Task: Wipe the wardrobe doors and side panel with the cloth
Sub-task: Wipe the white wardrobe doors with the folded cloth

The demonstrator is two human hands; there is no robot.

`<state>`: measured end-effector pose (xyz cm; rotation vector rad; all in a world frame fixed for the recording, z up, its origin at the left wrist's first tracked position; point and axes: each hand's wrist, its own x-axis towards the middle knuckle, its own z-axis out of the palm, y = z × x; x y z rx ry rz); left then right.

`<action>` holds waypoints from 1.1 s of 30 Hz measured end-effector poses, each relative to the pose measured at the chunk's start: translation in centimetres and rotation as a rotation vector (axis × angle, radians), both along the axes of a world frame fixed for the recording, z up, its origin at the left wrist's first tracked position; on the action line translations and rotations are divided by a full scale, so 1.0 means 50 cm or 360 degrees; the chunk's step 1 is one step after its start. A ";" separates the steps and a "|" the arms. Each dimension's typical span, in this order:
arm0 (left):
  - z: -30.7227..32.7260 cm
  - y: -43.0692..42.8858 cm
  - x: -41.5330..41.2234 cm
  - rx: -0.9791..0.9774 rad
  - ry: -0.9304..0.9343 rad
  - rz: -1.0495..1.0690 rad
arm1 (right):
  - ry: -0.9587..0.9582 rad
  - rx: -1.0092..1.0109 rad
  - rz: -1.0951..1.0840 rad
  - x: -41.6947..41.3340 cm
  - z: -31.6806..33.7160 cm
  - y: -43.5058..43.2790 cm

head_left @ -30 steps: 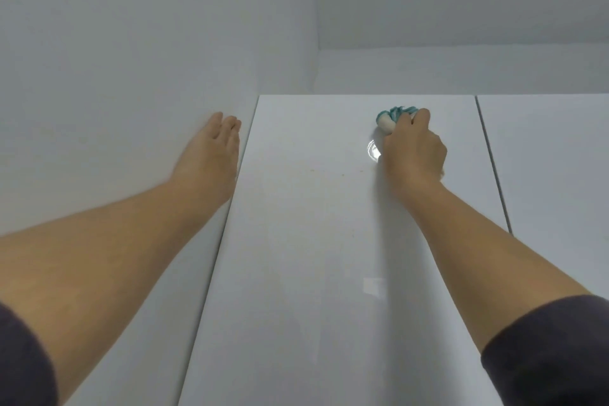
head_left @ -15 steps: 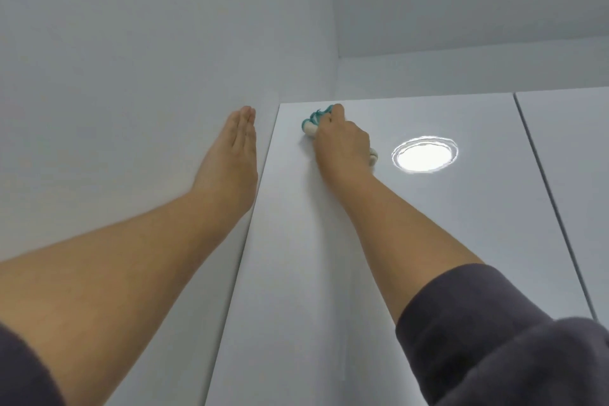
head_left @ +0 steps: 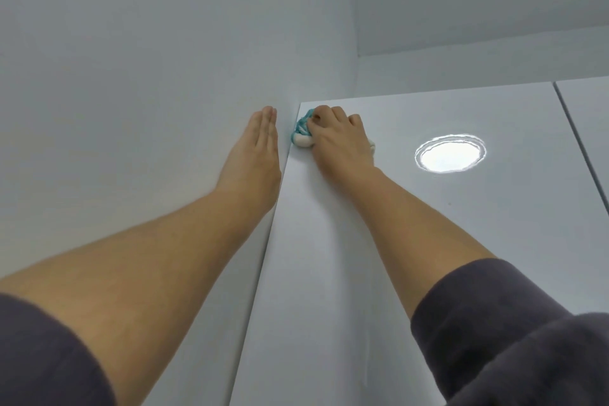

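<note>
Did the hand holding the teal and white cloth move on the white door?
Yes. The right hand slid the teal and white cloth left across the glossy white wardrobe door, to its top left corner.

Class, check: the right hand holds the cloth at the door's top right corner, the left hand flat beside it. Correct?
No: the head view shows the right hand holding the cloth at the door's top left corner, left hand flat beside it.
</note>
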<state>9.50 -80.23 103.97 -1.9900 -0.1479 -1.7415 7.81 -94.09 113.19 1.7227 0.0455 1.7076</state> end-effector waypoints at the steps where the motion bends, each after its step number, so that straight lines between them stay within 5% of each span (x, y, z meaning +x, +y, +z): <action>1: 0.000 0.000 -0.001 0.0004 0.0006 -0.0002 | 0.0036 -0.0002 0.0031 -0.001 0.000 -0.003; 16: -0.012 0.011 -0.024 0.0069 0.0084 0.0066 | 0.0678 -0.0292 0.0223 -0.033 -0.060 -0.028; 33: -0.077 -0.001 -0.022 0.0211 0.0230 0.0168 | 0.0606 0.0044 0.0234 -0.164 -0.095 -0.133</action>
